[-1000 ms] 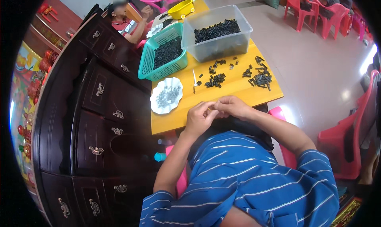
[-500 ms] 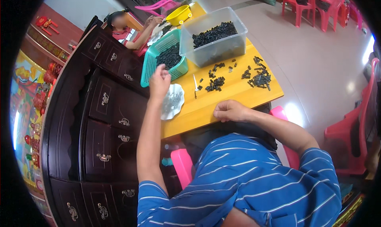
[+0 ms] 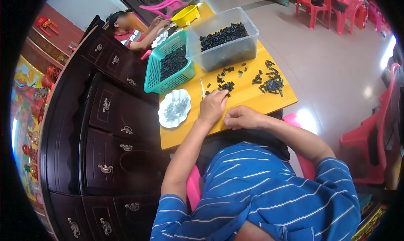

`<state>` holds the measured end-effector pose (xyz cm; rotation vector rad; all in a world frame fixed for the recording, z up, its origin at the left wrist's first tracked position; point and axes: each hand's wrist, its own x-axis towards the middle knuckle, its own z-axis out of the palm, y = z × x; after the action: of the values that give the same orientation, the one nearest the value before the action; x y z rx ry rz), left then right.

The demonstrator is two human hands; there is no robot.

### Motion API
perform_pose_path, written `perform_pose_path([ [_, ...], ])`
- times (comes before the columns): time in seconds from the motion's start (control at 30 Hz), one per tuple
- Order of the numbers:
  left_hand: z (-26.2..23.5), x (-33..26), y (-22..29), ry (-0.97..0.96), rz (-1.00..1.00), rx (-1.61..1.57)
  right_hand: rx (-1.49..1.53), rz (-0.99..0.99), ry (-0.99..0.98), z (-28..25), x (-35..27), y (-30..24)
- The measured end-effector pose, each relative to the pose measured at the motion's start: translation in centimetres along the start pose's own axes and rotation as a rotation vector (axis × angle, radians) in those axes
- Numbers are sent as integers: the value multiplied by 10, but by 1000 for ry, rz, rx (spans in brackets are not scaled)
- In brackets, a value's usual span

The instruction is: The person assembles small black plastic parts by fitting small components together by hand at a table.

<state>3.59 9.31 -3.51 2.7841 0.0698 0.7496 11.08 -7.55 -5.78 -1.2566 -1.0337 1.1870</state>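
My left hand (image 3: 212, 107) is over the table's near part, its bunched fingertips at the edge of a small pile of short black tube-like pieces (image 3: 227, 86). Whether a piece is between those fingertips is hidden. Close to its right, my right hand (image 3: 243, 117) stays by the table's near edge with fingers curled and thumb pressed in; anything inside is too small or covered. A white scalloped dish (image 3: 163, 113) holding tiny clear bits lies left of my left hand. Just beyond my left fingers is a thin white stick-like tool (image 3: 203, 88).
Longer black pieces (image 3: 273, 83) lie heaped at the table's right. Farther back stand a green basket (image 3: 152, 76) and a clear plastic bin (image 3: 231, 57), both with black pieces, and a yellow basin (image 3: 185, 17). A co-worker (image 3: 134, 35) sits beyond. A dark cabinet (image 3: 122, 102) borders the left.
My left hand has come from above the green basket's near side, back and to the right, down to the small black pile. The right hand has kept its curled pose.
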Motion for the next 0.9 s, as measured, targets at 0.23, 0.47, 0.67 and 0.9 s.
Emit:
perform_pose_path([
  [0.23,13,0,-4,-24,68,85,99,-18,71,-19,-7,-12],
  [0.47,7,-7,-1,-60,78,126,218,-32,161,-37,-7,-16],
  [0.67,9,-9,-2,-11,80,88,146,-39,132,-33,-4,-7],
  [0.9,10,-4,7,157,-67,-80,161,-20,164,-30,-6,-12],
])
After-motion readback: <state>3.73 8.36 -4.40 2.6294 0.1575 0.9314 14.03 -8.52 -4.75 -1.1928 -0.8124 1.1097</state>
